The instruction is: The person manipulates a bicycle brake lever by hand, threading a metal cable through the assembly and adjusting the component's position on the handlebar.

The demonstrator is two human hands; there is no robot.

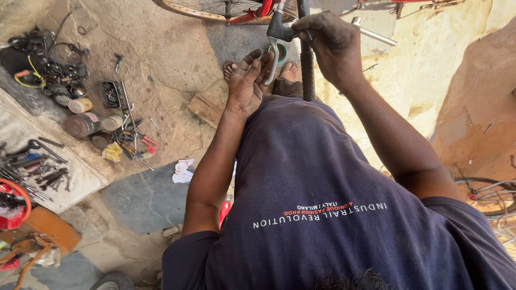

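I look straight down over my dark blue shirt at a bicycle handlebar. My right hand (332,45) is wrapped around the top of the black handlebar grip (307,75), next to the brake lever mount. My left hand (248,80) is open, its fingers pressing against the silver brake lever (274,56) that curves down from the black mount (278,29). My sandalled feet show on the ground just beyond the hands. A red bicycle frame and wheel (226,8) stand at the top edge.
Tools, cans and cables (88,115) lie scattered on the dirt at left, with wrenches on a stone slab (37,161). A white rag (183,171) lies on a grey slab. Another bicycle wheel (492,196) is at right. A wood block (204,107) lies near my feet.
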